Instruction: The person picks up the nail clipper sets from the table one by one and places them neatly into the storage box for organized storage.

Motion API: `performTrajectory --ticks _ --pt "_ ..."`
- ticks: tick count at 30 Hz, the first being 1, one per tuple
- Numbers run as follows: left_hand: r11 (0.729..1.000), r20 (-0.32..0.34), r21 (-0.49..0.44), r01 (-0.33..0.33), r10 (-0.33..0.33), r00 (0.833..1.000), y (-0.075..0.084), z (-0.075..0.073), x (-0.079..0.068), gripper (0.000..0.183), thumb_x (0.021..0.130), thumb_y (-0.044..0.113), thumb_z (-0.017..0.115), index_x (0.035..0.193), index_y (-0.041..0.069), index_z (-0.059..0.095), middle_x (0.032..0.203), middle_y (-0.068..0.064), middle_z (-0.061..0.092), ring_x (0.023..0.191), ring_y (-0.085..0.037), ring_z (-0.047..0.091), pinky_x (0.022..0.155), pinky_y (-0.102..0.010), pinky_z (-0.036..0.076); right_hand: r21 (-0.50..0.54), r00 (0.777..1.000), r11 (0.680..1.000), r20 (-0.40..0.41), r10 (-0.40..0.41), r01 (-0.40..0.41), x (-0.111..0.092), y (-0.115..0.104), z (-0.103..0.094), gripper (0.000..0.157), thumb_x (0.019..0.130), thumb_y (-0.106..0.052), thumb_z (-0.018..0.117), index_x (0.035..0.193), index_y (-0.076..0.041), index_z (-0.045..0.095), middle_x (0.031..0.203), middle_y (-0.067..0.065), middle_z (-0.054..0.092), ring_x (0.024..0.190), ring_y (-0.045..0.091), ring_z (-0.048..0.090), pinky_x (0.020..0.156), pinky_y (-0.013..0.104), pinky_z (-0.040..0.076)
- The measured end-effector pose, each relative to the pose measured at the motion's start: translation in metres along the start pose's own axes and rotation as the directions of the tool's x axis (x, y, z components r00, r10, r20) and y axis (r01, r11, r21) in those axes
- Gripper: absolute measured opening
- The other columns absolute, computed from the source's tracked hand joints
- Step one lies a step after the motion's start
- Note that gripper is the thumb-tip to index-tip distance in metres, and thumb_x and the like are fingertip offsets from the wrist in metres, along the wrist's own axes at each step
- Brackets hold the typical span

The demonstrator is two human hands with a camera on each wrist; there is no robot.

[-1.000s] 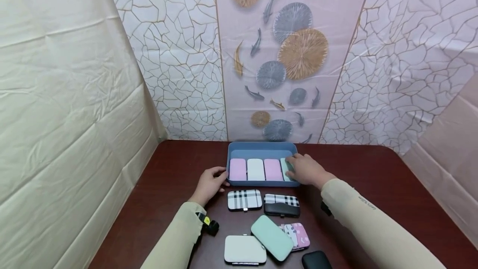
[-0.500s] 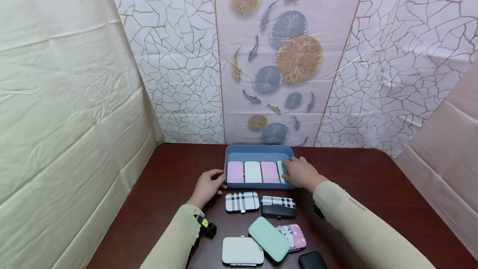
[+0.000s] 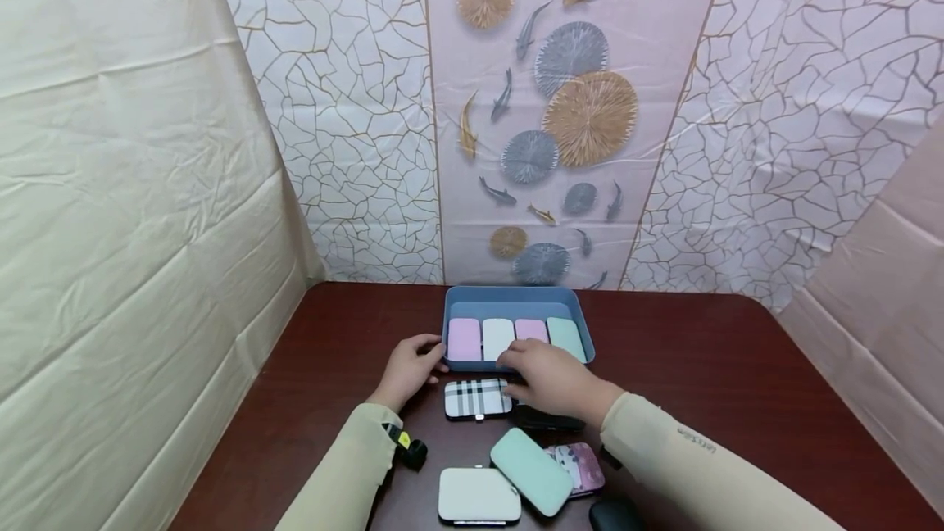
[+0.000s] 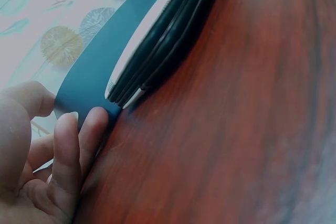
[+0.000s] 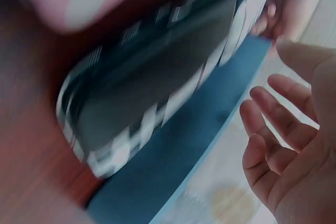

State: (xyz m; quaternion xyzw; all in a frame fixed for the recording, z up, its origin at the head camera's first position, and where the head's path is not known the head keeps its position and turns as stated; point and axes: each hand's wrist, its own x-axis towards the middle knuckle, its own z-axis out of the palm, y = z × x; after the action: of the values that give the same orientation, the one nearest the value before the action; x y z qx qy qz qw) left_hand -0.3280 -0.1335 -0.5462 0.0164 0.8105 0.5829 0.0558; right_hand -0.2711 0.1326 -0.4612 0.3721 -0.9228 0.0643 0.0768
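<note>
Four cases [image 3: 465, 339] in one tray [image 3: 516, 301], long axes near edge to far; six more on the surface [image 3: 678, 342]! Right hand [image 3: 553, 379] loosely spread, left hand [image 3: 408, 369] relaxed, touching tray's left edge.

Room behind, crowding in front

A hand fits along the back of the blue tray [image 3: 509, 307], behind its row of cases [image 3: 498, 337]. The left hand [image 3: 409, 369] blocks the left end; the right hand [image 3: 555, 378] and plaid case [image 3: 475, 400] obstruct the front.

No text can be read for certain: the dark lettering [image 3: 696, 439] along the forearm of the right sleeve [image 3: 715, 467] is too small and blurred to make out as any word or brand.
</note>
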Motion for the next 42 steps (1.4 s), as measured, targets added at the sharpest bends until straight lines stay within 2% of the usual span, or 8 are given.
performTrajectory --ticks 3,12,17,22,30,36,42 --pt "1.0 -0.002 -0.001 0.003 -0.003 1.0 0.0 0.001 0.001 0.036 0.093 0.033 0.059 0.126 0.018 0.059 0.1 -0.006 0.066 0.072 -0.019 0.068 0.057 -0.035 0.058 -0.003 0.998 0.998 0.023 -0.058 0.058 0.0 -0.011 0.006 0.039 0.082 -0.043 0.07 0.114 -0.022 0.064 0.101 -0.007 0.061 0.085 0.006 0.058 0.072 0.029 0.052" --pt "1.0 -0.015 -0.009 0.0 0.0 1.0 -0.001 0.001 0.002 0.034 0.092 0.032 0.059 0.124 0.019 0.06 0.099 -0.006 0.066 0.071 -0.019 0.068 0.056 -0.035 0.057 -0.093 0.987 0.986 0.092 -0.13 0.139 0.003 -0.022 0.019 0.054 0.077 -0.048 0.073 0.122 -0.021 0.06 0.112 -0.006 0.061 0.095 0.012 0.057 0.079 0.031 0.052" --pt "1.0 -0.015 -0.003 -0.003 0.003 1.0 -0.002 0.002 0.003 0.034 0.093 0.033 0.059 0.124 0.019 0.06 0.099 -0.006 0.066 0.071 -0.019 0.069 0.056 -0.035 0.057 -0.124 0.986 0.985 0.127 -0.105 0.121 0.005 -0.021 0.02 0.056 0.077 -0.048 0.074 0.124 -0.021 0.059 0.114 -0.005 0.062 0.099 0.014 0.058 0.08 0.032 0.053" --pt "1.0 -0.012 -0.004 -0.006 0.006 1.0 -0.002 0.002 0.003 0.035 0.093 0.033 0.059 0.124 0.02 0.06 0.1 -0.006 0.066 0.072 -0.019 0.069 0.055 -0.035 0.057 -0.114 0.986 0.989 0.146 -0.08 0.097 0.007 -0.017 0.024 0.053 0.078 -0.047 0.073 0.123 -0.023 0.059 0.11 -0.006 0.064 0.093 0.012 0.057 0.076 0.031 0.052" --pt "1.0 -0.008 -0.004 -0.009 0.009 1.0 -0.004 0.002 0.004 0.035 0.092 0.034 0.059 0.125 0.02 0.06 0.099 -0.006 0.066 0.071 -0.019 0.069 0.055 -0.035 0.057 -0.084 0.989 0.995 0.142 -0.039 0.052 0.009 -0.017 0.025 0.047 0.075 -0.049 0.075 0.111 -0.024 0.059 0.097 -0.01 0.063 0.078 0.008 0.051 0.066 0.027 0.048" --pt "1.0 -0.007 -0.001 -0.014 0.014 1.0 -0.005 0.001 0.003 0.035 0.092 0.035 0.059 0.125 0.02 0.06 0.1 -0.006 0.066 0.071 -0.019 0.068 0.055 -0.035 0.057 -0.058 0.988 0.998 0.152 -0.018 0.027 0.008 -0.017 0.024 0.044 0.076 -0.048 0.074 0.109 -0.024 0.057 0.096 -0.012 0.062 0.078 0.007 0.05 0.065 0.027 0.047" --pt "1.0 -0.003 -0.003 -0.017 0.017 1.0 -0.005 0.001 0.003 0.036 0.093 0.035 0.059 0.125 0.02 0.059 0.101 -0.005 0.066 0.072 -0.019 0.068 0.055 -0.036 0.057 -0.049 0.99 0.998 0.139 -0.031 0.038 0.007 -0.019 0.021 0.038 0.078 -0.046 0.073 0.104 -0.026 0.055 0.089 -0.014 0.057 0.076 0.006 0.046 0.062 0.025 0.043"
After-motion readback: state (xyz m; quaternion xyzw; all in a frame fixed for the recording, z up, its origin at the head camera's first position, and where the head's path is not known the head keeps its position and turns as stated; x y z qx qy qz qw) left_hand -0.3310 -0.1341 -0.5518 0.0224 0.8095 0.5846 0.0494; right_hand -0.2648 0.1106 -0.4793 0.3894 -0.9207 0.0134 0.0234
